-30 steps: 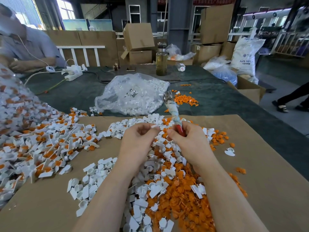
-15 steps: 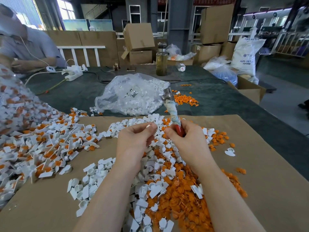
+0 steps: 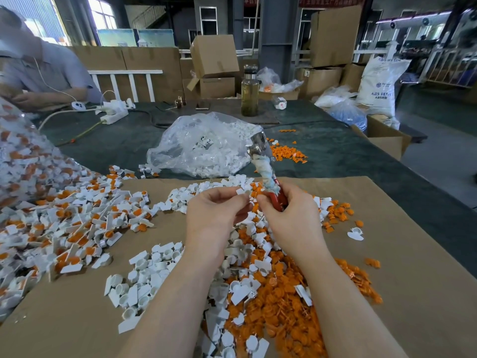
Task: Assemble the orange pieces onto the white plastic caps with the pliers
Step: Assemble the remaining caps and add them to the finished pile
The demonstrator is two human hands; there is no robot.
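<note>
Right now the left hand [image 3: 219, 213] pinches a white cap [image 3: 242, 191] at its fingertips, just above the mixed heap, and the right hand [image 3: 289, 215] meets it fingertip to fingertip. The right grip is curled round the red handles of the pliers [image 3: 268, 177]; whether it also pinches an orange piece against the cap is hidden between the fingers.

The pliers' long axis runs up and away from the right hand, tilted a little left, with the metal head [image 3: 256, 148] at the far end, well apart from the cap. So the cap lies at the handle end, just left of the right grip, and the head points away from it. My judgement is that the pliers must be swung round or the cap raised to the head before any squeezing can happen; the left hand is the nearer one to do that.

Both hands work over a sheet of brown cardboard [image 3: 413, 254] laid on a dark green surface [image 3: 335, 156]. Loose orange pieces [image 3: 284, 319] and bare caps lie under the forearms; a heap of assembled caps [image 3: 64, 228] spreads at left. A clear bag [image 3: 201, 148] of white parts sits beyond, then a bottle [image 3: 249, 91]. Cartons and sacks fill the room behind, and another person sits at far left.
</note>
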